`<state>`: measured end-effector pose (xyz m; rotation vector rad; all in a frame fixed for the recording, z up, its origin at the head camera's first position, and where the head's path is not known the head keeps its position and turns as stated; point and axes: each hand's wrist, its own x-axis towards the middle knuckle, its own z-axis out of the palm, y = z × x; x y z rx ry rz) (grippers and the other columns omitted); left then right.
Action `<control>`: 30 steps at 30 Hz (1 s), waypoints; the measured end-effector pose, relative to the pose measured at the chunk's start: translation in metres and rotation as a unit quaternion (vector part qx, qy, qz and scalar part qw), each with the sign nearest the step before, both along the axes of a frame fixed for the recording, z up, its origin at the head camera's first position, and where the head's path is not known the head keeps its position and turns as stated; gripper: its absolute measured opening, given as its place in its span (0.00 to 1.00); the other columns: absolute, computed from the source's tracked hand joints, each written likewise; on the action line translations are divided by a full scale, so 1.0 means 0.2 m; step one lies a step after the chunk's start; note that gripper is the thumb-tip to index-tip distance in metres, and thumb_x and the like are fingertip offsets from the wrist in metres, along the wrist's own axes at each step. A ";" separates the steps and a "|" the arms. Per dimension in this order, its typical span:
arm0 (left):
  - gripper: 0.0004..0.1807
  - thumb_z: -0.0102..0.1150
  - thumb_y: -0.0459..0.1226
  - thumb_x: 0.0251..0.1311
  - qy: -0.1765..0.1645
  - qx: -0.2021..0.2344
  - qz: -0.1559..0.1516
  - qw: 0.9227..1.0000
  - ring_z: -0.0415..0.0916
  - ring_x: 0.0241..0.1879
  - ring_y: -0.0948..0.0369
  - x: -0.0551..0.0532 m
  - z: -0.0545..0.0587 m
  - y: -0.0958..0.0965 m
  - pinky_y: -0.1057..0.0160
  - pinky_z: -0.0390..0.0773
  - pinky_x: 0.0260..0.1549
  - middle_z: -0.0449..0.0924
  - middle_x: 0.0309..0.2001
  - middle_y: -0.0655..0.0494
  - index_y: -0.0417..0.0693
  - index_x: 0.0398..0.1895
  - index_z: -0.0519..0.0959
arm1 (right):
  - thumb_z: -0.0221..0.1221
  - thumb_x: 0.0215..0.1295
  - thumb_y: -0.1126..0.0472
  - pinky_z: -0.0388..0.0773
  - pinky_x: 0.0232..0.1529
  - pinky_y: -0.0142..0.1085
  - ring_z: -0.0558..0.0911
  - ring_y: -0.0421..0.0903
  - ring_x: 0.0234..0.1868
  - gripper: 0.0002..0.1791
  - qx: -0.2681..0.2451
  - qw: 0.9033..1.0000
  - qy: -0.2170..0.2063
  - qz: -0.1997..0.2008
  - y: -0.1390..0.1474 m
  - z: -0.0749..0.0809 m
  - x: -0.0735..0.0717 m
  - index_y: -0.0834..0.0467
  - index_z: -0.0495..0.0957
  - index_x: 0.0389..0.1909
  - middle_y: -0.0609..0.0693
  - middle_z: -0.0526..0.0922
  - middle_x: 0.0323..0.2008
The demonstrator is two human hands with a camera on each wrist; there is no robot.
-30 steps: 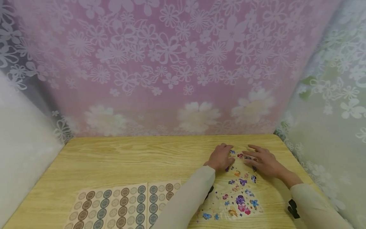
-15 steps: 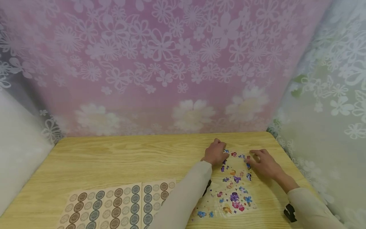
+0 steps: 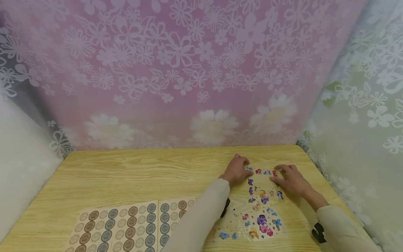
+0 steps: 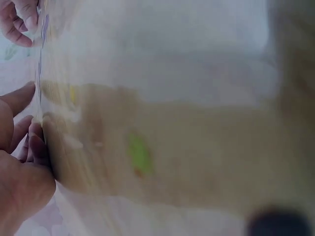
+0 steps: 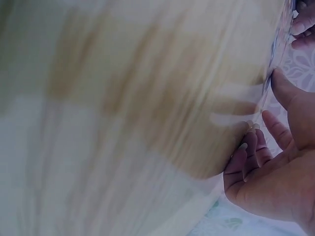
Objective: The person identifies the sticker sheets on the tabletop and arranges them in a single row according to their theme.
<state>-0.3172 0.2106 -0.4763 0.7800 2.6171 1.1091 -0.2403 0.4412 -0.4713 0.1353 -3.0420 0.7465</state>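
Observation:
In the head view a clear sticker sheet (image 3: 261,201) with colourful pony-like figures lies on the right side of the table. My left hand (image 3: 236,169) touches its far left corner, thumb and forefinger apart. At the far right corner my right hand (image 3: 291,180) rests with its thumb on the sheet and forefinger at the edge. Each wrist view shows its own hand, the left hand (image 4: 22,162) and the right hand (image 5: 275,167), with fingertips down at the surface and the outer fingers bent. The sheet is seen nearly edge-on there.
Sheets of round brown, blue and pale seal stickers (image 3: 126,227) lie at the table's front left, partly covered by the left sleeve (image 3: 198,217). Floral curtains (image 3: 189,87) hang behind the wooden table (image 3: 141,175) and at the right. Blue figures (image 3: 224,236) lie near the front left of the clear sheet.
My right hand has drawn back from over the sheet's far edge to its right corner, thumb and forefinger spread. The left hand stays at the left corner. The view has shifted slightly.

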 end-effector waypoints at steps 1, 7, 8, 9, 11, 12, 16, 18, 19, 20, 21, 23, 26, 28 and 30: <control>0.25 0.64 0.45 0.61 -0.004 0.004 -0.002 1.000 0.68 0.41 0.67 0.00 0.00 -0.01 0.68 0.73 0.45 0.68 0.47 0.61 0.48 0.60 0.75 | 0.58 0.66 0.45 0.64 0.48 0.66 0.65 0.70 0.55 0.32 -0.003 1.000 0.001 0.001 0.00 0.00 0.00 0.65 0.68 0.59 0.73 0.61 0.55; 0.26 0.67 0.46 0.57 -0.016 -0.016 -0.011 1.000 0.67 0.42 0.67 -0.02 0.02 -0.01 0.69 0.72 0.44 0.68 0.46 0.61 0.47 0.58 0.76 | 0.56 0.68 0.45 0.65 0.46 0.66 0.65 0.69 0.54 0.30 -0.006 1.000 0.002 -0.001 0.01 0.00 -0.01 0.64 0.68 0.60 0.73 0.61 0.55; 0.26 0.67 0.46 0.57 -0.014 -0.028 -0.012 0.999 0.68 0.43 0.67 -0.02 0.03 -0.01 0.69 0.72 0.44 0.69 0.47 0.61 0.48 0.57 0.76 | 0.56 0.68 0.46 0.66 0.46 0.66 0.66 0.69 0.53 0.30 -0.005 1.000 0.002 0.000 0.02 0.00 -0.01 0.64 0.68 0.60 0.73 0.61 0.55; 0.26 0.68 0.47 0.56 -0.011 -0.040 -0.011 0.999 0.68 0.44 0.67 -0.02 0.04 -0.01 0.69 0.72 0.44 0.69 0.47 0.61 0.48 0.57 0.76 | 0.56 0.68 0.47 0.66 0.45 0.66 0.66 0.70 0.53 0.30 -0.004 1.000 0.003 0.002 0.02 0.00 -0.01 0.65 0.67 0.61 0.74 0.61 0.54; 0.26 0.68 0.47 0.55 -0.009 -0.060 -0.013 0.998 0.69 0.45 0.67 -0.01 0.06 0.00 0.68 0.73 0.45 0.70 0.48 0.61 0.49 0.56 0.76 | 0.56 0.69 0.48 0.66 0.45 0.65 0.65 0.70 0.54 0.30 -0.001 1.000 0.005 0.006 0.01 0.00 -0.01 0.65 0.67 0.62 0.74 0.62 0.54; 0.26 0.68 0.47 0.55 -0.008 -0.071 -0.016 0.997 0.70 0.46 0.66 -0.01 0.07 0.00 0.67 0.73 0.44 0.70 0.49 0.61 0.49 0.57 0.76 | 0.56 0.69 0.48 0.67 0.45 0.65 0.65 0.70 0.54 0.30 0.000 1.000 0.006 0.008 0.01 0.00 -0.01 0.65 0.67 0.62 0.74 0.62 0.54; 0.27 0.67 0.48 0.56 -0.006 -0.115 -0.028 0.993 0.70 0.46 0.66 0.00 0.10 0.00 0.64 0.75 0.43 0.70 0.49 0.61 0.51 0.58 0.75 | 0.56 0.69 0.48 0.67 0.45 0.65 0.65 0.70 0.54 0.29 -0.006 1.000 0.003 0.009 0.00 0.01 -0.01 0.65 0.67 0.61 0.74 0.62 0.54; 0.26 0.67 0.48 0.56 -0.003 -0.132 -0.031 0.991 0.70 0.45 0.66 0.00 0.11 0.00 0.65 0.75 0.41 0.70 0.48 0.60 0.51 0.57 0.75 | 0.56 0.69 0.49 0.67 0.45 0.65 0.66 0.69 0.53 0.28 -0.015 1.000 0.000 0.009 0.00 0.01 -0.01 0.65 0.67 0.60 0.74 0.62 0.54; 0.25 0.67 0.48 0.56 -0.002 -0.138 -0.029 0.990 0.70 0.44 0.66 0.00 0.11 0.00 0.65 0.75 0.41 0.70 0.47 0.61 0.52 0.55 0.76 | 0.56 0.69 0.49 0.67 0.45 0.65 0.66 0.69 0.53 0.28 -0.019 1.000 -0.002 0.009 0.00 0.01 -0.01 0.66 0.67 0.60 0.74 0.62 0.53; 0.25 0.68 0.48 0.56 -0.001 -0.141 -0.028 0.990 0.70 0.43 0.66 0.00 0.12 0.01 0.65 0.75 0.40 0.70 0.46 0.60 0.51 0.54 0.76 | 0.56 0.69 0.50 0.67 0.45 0.65 0.66 0.68 0.52 0.28 -0.023 1.000 -0.003 0.010 0.00 0.01 -0.01 0.66 0.67 0.59 0.74 0.63 0.53; 0.24 0.68 0.48 0.55 -0.001 -0.142 -0.026 0.989 0.69 0.42 0.66 0.00 0.12 0.01 0.66 0.74 0.40 0.70 0.46 0.61 0.51 0.53 0.77 | 0.56 0.69 0.50 0.67 0.45 0.64 0.67 0.68 0.52 0.28 -0.027 1.000 -0.004 0.011 0.00 0.01 -0.01 0.66 0.67 0.59 0.73 0.63 0.52; 0.22 0.69 0.48 0.55 -0.001 -0.142 -0.022 0.990 0.69 0.42 0.66 0.00 0.12 0.01 0.67 0.74 0.39 0.71 0.45 0.61 0.51 0.51 0.79 | 0.56 0.69 0.50 0.67 0.46 0.64 0.67 0.67 0.51 0.27 -0.034 0.999 -0.005 0.011 0.00 0.01 -0.01 0.67 0.67 0.59 0.73 0.63 0.52; 0.16 0.69 0.47 0.54 -0.002 -0.139 -0.019 0.990 0.68 0.40 0.66 -0.01 0.11 0.02 0.68 0.73 0.36 0.71 0.43 0.61 0.50 0.43 0.82 | 0.57 0.68 0.51 0.66 0.47 0.64 0.67 0.68 0.51 0.27 -0.043 0.999 -0.002 0.010 0.00 0.01 -0.02 0.68 0.67 0.57 0.72 0.62 0.51; 0.12 0.70 0.47 0.53 -0.007 -0.134 -0.015 0.991 0.67 0.38 0.66 -0.01 0.11 0.03 0.68 0.72 0.34 0.71 0.43 0.61 0.51 0.35 0.82 | 0.58 0.68 0.52 0.66 0.49 0.64 0.67 0.68 0.52 0.27 -0.050 0.999 0.003 0.010 0.00 0.01 -0.03 0.69 0.68 0.56 0.72 0.62 0.52; 0.11 0.70 0.46 0.54 -0.013 -0.128 -0.013 0.992 0.66 0.36 0.66 -0.02 0.11 0.03 0.67 0.70 0.31 0.71 0.42 0.60 0.51 0.29 0.80 | 0.59 0.67 0.54 0.65 0.50 0.64 0.67 0.68 0.52 0.26 -0.059 0.998 0.012 0.016 0.00 0.01 -0.03 0.70 0.68 0.55 0.72 0.64 0.52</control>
